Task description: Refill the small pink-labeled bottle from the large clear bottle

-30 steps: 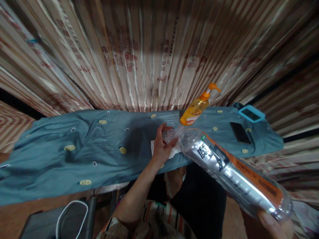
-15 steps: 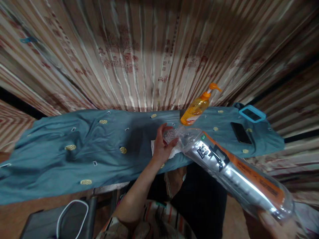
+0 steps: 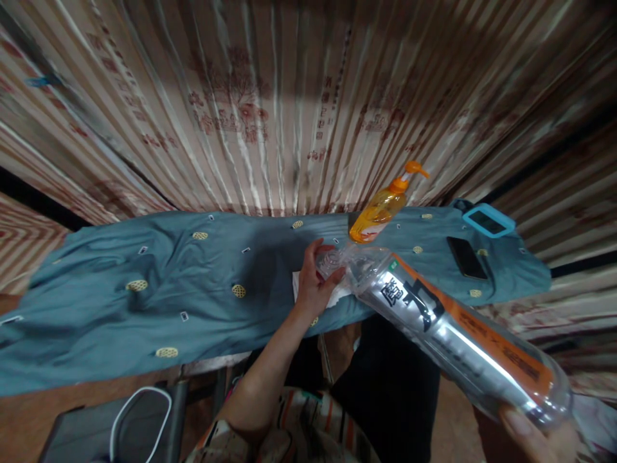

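Observation:
A large clear plastic bottle [image 3: 453, 334] with an orange and black label lies tilted, its neck pointing at the table and its base at the lower right. My right hand [image 3: 540, 437] grips the base, mostly cut off by the frame edge. My left hand [image 3: 315, 283] is closed around the bottle's neck and clear cap [image 3: 330, 262]. Under that hand lies a white tissue [image 3: 337, 292] on the blue-grey cloth.
The blue-grey patterned cloth [image 3: 144, 283] covers a narrow table. An orange pump bottle [image 3: 380, 207] stands behind the clear bottle. A black phone [image 3: 465, 257] and a blue-cased device [image 3: 486, 220] lie at the right. Striped curtain behind. A dark stool with a white cable [image 3: 120, 424] sits lower left.
The bottle's base and my right hand have drifted slightly right and down. My left hand stays on the cap.

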`<action>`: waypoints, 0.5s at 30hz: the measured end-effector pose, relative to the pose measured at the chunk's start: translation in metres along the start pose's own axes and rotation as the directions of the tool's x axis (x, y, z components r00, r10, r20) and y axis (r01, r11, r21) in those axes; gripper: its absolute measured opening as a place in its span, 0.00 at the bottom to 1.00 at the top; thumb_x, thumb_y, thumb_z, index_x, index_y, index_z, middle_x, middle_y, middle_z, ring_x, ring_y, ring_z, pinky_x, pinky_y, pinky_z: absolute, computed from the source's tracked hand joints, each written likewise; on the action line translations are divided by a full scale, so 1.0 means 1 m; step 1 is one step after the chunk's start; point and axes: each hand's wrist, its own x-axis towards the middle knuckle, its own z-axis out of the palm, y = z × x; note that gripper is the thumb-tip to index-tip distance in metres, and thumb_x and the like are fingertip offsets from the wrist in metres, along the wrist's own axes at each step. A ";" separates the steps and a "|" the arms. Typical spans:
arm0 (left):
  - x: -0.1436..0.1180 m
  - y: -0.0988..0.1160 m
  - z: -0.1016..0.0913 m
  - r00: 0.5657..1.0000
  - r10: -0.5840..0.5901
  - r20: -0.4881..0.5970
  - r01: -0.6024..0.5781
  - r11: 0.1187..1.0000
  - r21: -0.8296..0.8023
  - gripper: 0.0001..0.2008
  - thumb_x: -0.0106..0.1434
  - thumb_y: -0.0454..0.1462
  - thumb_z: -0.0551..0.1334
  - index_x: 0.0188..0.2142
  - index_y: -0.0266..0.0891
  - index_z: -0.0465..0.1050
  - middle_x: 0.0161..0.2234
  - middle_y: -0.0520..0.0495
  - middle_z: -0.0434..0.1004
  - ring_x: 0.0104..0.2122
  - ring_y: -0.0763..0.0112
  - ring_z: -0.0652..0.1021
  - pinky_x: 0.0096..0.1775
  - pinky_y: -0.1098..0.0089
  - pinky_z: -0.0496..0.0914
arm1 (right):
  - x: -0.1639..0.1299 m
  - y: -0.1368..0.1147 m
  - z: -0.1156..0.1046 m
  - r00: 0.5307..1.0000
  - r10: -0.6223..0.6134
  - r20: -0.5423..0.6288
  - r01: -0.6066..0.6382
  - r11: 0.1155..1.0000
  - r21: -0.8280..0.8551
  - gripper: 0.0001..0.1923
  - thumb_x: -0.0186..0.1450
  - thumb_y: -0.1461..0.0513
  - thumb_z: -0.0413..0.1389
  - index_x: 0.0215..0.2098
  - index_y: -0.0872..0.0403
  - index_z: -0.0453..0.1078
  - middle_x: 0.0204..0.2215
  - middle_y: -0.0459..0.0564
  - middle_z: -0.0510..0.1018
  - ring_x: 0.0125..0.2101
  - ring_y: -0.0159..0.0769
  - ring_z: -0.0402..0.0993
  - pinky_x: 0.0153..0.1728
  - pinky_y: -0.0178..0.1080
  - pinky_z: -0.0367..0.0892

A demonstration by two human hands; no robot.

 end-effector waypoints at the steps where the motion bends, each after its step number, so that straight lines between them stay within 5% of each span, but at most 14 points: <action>1: 0.000 0.000 0.000 1.000 0.004 -0.002 -0.004 1.000 -0.005 0.36 0.62 0.49 0.74 0.63 0.43 0.62 0.54 0.38 0.81 0.54 0.54 0.82 0.58 0.53 0.75 | 0.000 0.000 0.001 1.000 0.002 0.002 -0.002 1.000 0.020 0.28 0.53 0.47 0.67 0.49 0.49 0.77 0.48 0.53 0.82 0.62 0.59 0.73 0.61 0.56 0.70; 8: -0.001 0.000 0.000 1.000 -0.010 0.000 0.010 1.000 0.013 0.36 0.62 0.47 0.74 0.64 0.43 0.62 0.55 0.38 0.81 0.54 0.54 0.82 0.58 0.53 0.75 | -0.009 -0.020 0.020 0.998 0.045 0.037 -0.048 0.996 0.069 0.26 0.59 0.48 0.65 0.52 0.49 0.75 0.57 0.54 0.79 0.66 0.57 0.68 0.68 0.58 0.61; 15: 0.000 0.002 0.000 1.000 -0.022 0.012 0.022 1.000 0.019 0.36 0.62 0.47 0.74 0.64 0.43 0.62 0.54 0.39 0.81 0.53 0.55 0.82 0.57 0.53 0.76 | -0.011 -0.020 0.021 0.996 0.033 0.081 -0.039 0.996 0.075 0.28 0.64 0.49 0.60 0.60 0.48 0.72 0.63 0.53 0.73 0.69 0.54 0.63 0.58 0.50 0.72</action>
